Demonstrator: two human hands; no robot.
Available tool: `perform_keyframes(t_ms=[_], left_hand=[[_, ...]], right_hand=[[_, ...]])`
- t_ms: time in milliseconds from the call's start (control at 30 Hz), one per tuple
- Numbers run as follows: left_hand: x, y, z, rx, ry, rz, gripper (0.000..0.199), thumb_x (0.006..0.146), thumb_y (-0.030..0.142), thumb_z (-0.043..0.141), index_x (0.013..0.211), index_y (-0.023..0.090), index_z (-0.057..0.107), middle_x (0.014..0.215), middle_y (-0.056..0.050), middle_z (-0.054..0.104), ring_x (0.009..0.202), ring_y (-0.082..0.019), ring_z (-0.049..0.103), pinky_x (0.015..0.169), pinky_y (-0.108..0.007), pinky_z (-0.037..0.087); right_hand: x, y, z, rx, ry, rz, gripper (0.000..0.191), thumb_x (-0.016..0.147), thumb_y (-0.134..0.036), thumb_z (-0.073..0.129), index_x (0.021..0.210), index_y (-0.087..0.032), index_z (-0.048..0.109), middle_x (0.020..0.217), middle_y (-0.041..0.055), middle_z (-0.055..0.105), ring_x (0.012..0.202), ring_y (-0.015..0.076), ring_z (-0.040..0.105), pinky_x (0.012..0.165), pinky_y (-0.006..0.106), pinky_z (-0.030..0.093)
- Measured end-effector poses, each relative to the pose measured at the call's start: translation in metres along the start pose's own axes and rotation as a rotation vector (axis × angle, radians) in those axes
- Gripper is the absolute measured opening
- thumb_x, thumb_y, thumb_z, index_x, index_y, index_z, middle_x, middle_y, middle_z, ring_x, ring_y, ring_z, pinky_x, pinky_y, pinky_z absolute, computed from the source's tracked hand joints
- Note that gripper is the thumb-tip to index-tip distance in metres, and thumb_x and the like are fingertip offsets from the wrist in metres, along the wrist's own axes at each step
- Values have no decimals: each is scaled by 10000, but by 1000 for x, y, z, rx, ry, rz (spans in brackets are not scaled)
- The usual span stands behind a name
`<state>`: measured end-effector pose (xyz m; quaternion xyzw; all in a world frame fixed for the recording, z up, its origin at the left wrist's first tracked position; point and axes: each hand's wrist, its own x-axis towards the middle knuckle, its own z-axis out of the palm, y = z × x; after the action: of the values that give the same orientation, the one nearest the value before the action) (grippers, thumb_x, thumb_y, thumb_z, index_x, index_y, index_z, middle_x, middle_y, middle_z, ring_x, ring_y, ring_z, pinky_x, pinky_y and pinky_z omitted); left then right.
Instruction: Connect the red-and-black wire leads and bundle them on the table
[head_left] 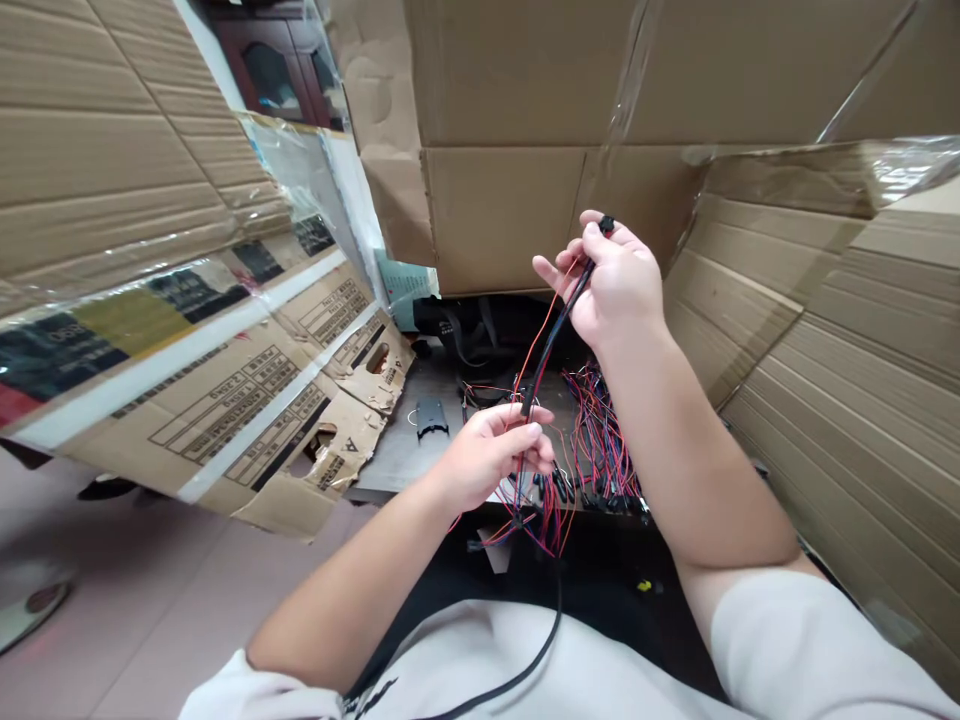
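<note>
A wire harness (556, 331) of black, red and orange wires runs on a slant between my two hands. At its upper end my right hand (611, 275) pinches it just below a small black connector (607, 225). Lower down, my left hand (501, 452) has thumb and fingers closed around the bundle near a dark sleeve. Below that hand, loose red and blue wire ends (551, 510) with small black plugs hang over the table's front edge. A thick pile of similar wires (600, 440) lies on the table beside my right forearm.
Cardboard walls (502, 210) stand behind and on both sides. On the grey table (397, 465) lies a black plastic piece (431, 417). A dark bag (480, 335) sits at the back. One black cable (551, 630) crosses in front of my shirt.
</note>
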<state>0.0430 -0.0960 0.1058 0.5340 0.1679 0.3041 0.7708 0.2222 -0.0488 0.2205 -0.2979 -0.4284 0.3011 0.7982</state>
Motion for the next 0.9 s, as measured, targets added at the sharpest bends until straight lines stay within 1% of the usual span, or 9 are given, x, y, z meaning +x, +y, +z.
perform_keyframes(t_ms=[167, 300, 467, 567, 700, 800, 900], left_hand=[[-2, -4, -1, -49, 25, -50, 385, 687, 320, 796, 956, 111, 616, 677, -21, 651, 576, -125, 626, 657, -311, 520], [-2, -6, -1, -56, 35, -80, 369, 694, 329, 789, 937, 108, 622, 675, -19, 644, 546, -118, 613, 622, -295, 511], [-1, -7, -2, -46, 60, -94, 395, 690, 349, 790, 954, 99, 634, 683, -28, 649, 552, -123, 622, 594, -270, 499], [-1, -7, -2, -48, 57, -97, 401, 697, 368, 780, 959, 98, 641, 687, -32, 651, 559, -129, 630, 585, -261, 502], [-2, -9, -4, -73, 54, -115, 368, 743, 388, 734, 950, 97, 646, 683, -40, 645, 548, -125, 618, 587, -277, 529], [-4, -13, -7, -101, 44, -152, 344, 768, 411, 699, 921, 107, 647, 659, -31, 619, 498, -108, 569, 548, -288, 539], [-7, -19, -11, -155, 39, -163, 331, 792, 432, 669, 895, 118, 644, 610, 4, 557, 435, -80, 480, 469, -262, 502]], right_hand=[[3, 10, -11, -43, 43, 99, 205, 868, -331, 631, 1039, -290, 526, 614, -96, 454, 541, 53, 526, 545, 196, 501], [5, 18, -15, -50, 54, 134, 212, 857, -291, 645, 1039, -289, 536, 588, -99, 423, 472, 46, 469, 456, 160, 425], [7, 24, -20, -29, 52, 171, 145, 850, -246, 639, 934, -257, 522, 561, -98, 380, 425, 40, 399, 391, 143, 329], [6, 22, -19, -2, 67, 191, 114, 865, -220, 603, 888, -244, 494, 556, -95, 357, 416, 39, 365, 379, 136, 300], [6, 18, -16, 26, 90, 204, 110, 884, -155, 533, 844, -234, 467, 568, -85, 330, 421, 45, 330, 371, 135, 286], [13, 16, -19, 39, 131, 200, 149, 873, -141, 507, 774, -227, 437, 576, -76, 300, 423, 53, 307, 363, 145, 280], [22, 14, -27, 55, 141, 220, 219, 862, -164, 492, 688, -223, 374, 586, -62, 288, 428, 63, 286, 354, 162, 282]])
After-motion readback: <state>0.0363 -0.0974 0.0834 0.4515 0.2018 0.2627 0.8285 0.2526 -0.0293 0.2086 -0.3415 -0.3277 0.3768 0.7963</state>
